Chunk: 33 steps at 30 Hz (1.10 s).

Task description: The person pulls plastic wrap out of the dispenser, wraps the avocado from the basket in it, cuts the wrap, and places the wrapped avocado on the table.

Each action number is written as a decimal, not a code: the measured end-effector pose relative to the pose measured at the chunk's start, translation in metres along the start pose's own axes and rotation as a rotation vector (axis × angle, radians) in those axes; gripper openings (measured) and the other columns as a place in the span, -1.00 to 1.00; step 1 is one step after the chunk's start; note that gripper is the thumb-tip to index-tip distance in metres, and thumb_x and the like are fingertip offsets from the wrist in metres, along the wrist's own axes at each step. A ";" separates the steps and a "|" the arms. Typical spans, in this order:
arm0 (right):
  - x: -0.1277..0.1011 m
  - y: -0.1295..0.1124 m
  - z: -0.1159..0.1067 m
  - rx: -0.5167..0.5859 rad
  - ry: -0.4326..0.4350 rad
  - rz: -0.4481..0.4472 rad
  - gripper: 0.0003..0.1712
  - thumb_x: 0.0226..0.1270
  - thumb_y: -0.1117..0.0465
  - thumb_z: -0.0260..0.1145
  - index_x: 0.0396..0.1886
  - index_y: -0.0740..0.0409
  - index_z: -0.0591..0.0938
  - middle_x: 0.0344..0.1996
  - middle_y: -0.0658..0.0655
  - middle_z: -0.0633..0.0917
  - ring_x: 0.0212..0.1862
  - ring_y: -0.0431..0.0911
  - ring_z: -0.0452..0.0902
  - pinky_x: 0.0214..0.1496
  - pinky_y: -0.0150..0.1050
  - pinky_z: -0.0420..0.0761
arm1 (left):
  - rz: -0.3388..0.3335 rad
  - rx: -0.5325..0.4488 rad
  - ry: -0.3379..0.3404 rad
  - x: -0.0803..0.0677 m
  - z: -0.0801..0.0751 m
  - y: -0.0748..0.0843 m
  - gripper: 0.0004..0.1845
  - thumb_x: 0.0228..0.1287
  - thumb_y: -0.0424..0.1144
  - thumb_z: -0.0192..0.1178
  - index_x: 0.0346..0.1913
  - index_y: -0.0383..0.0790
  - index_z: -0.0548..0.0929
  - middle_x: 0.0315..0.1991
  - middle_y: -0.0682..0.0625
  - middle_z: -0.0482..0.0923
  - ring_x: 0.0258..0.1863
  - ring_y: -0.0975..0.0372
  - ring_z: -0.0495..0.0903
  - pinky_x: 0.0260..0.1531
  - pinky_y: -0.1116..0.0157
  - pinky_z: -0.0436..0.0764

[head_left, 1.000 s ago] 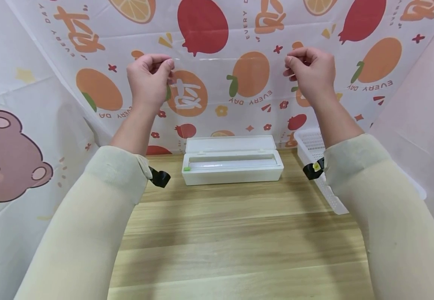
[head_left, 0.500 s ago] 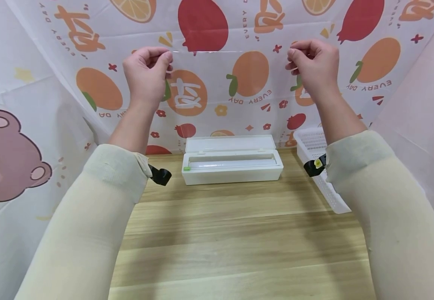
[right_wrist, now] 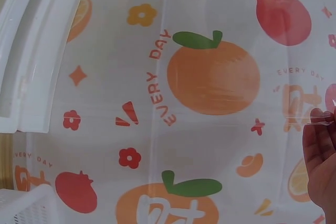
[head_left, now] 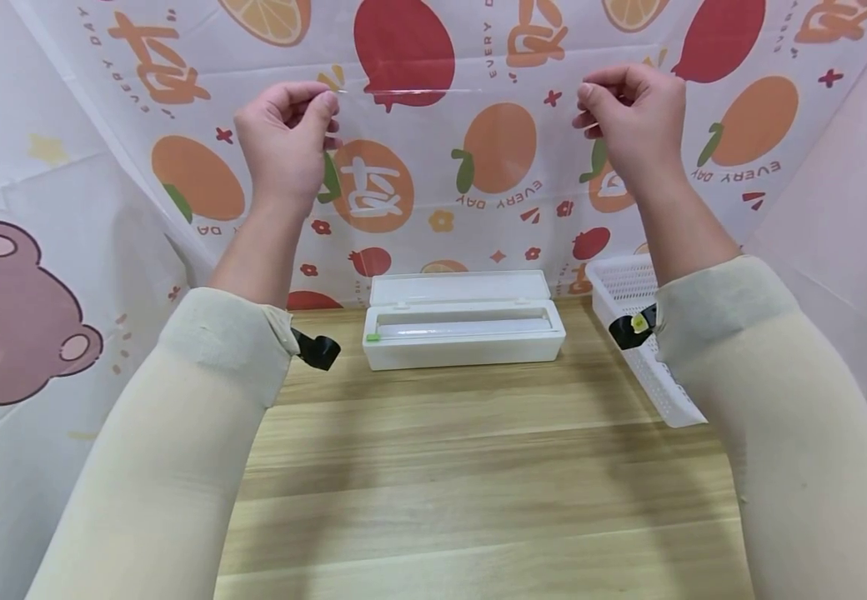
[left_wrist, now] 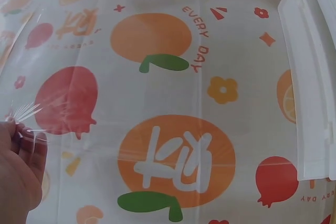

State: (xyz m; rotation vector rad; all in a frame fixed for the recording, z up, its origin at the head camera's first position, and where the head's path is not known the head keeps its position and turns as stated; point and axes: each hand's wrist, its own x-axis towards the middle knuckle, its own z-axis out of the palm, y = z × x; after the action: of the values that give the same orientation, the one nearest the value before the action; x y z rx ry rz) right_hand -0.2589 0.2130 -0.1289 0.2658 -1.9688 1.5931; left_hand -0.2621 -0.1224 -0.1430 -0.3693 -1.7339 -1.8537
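A clear sheet of cling film (head_left: 418, 91) is stretched between my two raised hands, its top edge a thin shiny line in the head view. My left hand (head_left: 285, 137) pinches one upper corner; in the left wrist view the cling film (left_wrist: 26, 111) bunches into creases at those fingertips. The other corner is pinched by my right hand (head_left: 636, 121), where the cling film (right_wrist: 286, 120) runs out as a faint band. Below stands a white cling film box (head_left: 465, 354), lid raised, with a roll (head_left: 463, 328) inside and a green slide cutter (head_left: 373, 337) at its left.
A white perforated basket (head_left: 639, 367) sits at the right, partly behind my right sleeve. A fruit-patterned sheet (head_left: 441, 192) hangs behind the box. The wooden table (head_left: 471, 475) stretches toward me, and a bear-printed sheet (head_left: 21, 317) covers the left side.
Both hands have risen and spread slightly apart, lifting the cling film's top edge higher. Their pinch is unchanged. The box has not moved.
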 end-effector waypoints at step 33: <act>-0.070 0.010 -0.056 0.489 -0.345 -0.048 -0.76 0.21 0.56 0.31 -0.16 0.70 0.58 -0.42 0.35 0.71 -0.48 0.07 0.67 -0.45 -0.22 0.69 | -0.091 -0.232 -0.202 -0.056 -0.028 0.017 -0.74 0.07 -0.39 0.44 -0.20 -0.51 0.71 -0.40 -0.20 0.68 -0.46 0.09 0.62 -0.46 0.30 0.69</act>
State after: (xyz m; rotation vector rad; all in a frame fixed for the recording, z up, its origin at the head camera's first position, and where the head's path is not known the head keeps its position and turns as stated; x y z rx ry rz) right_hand -0.1894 0.2545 -0.1697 0.8215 -1.7567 2.0912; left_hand -0.2025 -0.1374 -0.1641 -0.5953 -1.6908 -2.1552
